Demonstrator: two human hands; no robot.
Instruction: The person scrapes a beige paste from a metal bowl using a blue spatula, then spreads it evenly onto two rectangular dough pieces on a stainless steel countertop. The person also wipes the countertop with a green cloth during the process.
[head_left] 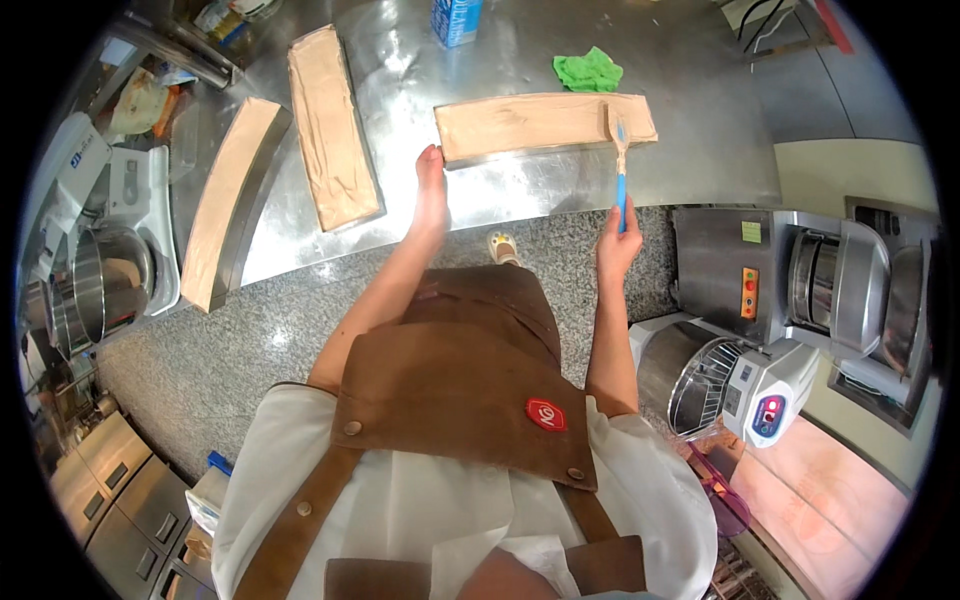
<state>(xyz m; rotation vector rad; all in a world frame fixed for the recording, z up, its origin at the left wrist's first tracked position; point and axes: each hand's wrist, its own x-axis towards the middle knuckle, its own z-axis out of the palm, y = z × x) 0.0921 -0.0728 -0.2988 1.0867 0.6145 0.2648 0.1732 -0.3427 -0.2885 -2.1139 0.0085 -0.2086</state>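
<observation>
Across the front of the steel table lies a long rectangular pan, its top covered in a beige, creamy layer. My right hand is closed around the blue handle of a spatula, whose smeared blade rests on the layer near the pan's right end. Beside the left end, my left hand is held with its fingers stretched out, the fingertips at the pan's near corner. Two more long pans with beige tops, a wide one and a narrow one, lie to the left.
A crumpled green cloth lies just behind the pan. Farther back is a blue carton. A white stand mixer with a steel bowl is at the left end of the table. More mixing machines stand at the right.
</observation>
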